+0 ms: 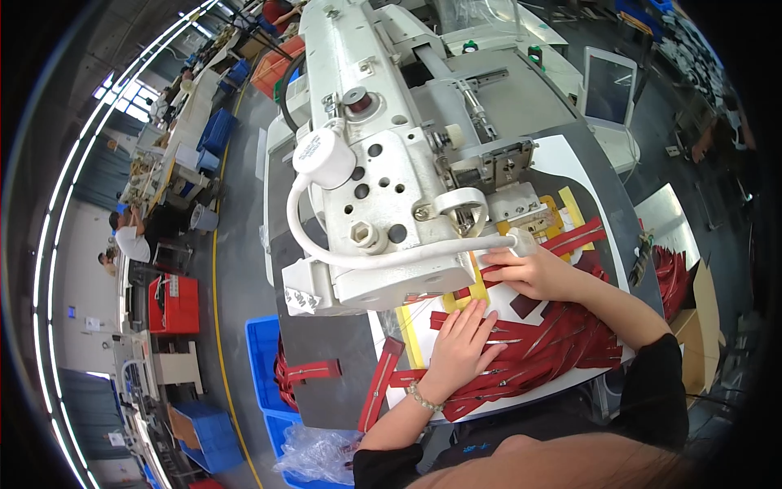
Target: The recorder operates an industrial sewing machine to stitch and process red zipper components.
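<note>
My left hand (463, 346) lies flat, fingers stretched and slightly apart, its fingertips at a yellow-edged guide (462, 301) beneath the head of a white industrial sewing machine (383, 196). My right hand (529, 273) is just right of it, with bent fingers closing on a red zipper at the guide; the fingertips partly cover it. Another red zipper strip (574, 236) runs beyond the right wrist. A heap of red zippers with metal teeth (538, 346) spreads under and beside both forearms. The machine head hides the far part of the guide.
More red zippers (380, 383) lie at the table's left edge. Blue bins (262, 359) and clear plastic wrap (318, 448) sit below there. A cardboard box (698, 326) stands at right, a screen (609, 85) behind. People work at benches far left.
</note>
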Tool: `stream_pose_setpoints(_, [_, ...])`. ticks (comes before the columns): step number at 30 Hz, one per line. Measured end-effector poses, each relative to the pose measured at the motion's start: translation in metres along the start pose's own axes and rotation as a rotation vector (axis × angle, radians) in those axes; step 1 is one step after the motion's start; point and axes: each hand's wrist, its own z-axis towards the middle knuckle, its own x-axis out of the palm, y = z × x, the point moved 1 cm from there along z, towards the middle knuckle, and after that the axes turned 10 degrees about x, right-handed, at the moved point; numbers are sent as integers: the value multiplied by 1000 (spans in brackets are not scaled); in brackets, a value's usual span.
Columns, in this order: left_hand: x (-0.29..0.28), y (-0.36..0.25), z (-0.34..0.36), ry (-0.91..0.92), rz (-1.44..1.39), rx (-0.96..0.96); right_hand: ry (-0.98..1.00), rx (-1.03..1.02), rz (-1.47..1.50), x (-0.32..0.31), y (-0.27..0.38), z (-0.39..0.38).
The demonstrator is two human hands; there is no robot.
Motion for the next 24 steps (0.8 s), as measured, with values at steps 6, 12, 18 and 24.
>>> stream_pose_setpoints(6, [2,3,-3,46,-36,-47,38,74,-40,2,2,-5])
stream_pose_setpoints(12, [3,1,-5,61,-45,-52,6,18,-121,1,4,-7])
stream_pose_setpoints(18, [2,2,-5,79,-74,-69,26,42,-171,8,-1,-11])
stream_pose_setpoints(24, [0,4,-5,86,-89,-53,41,9,-227,12,-4,-12])
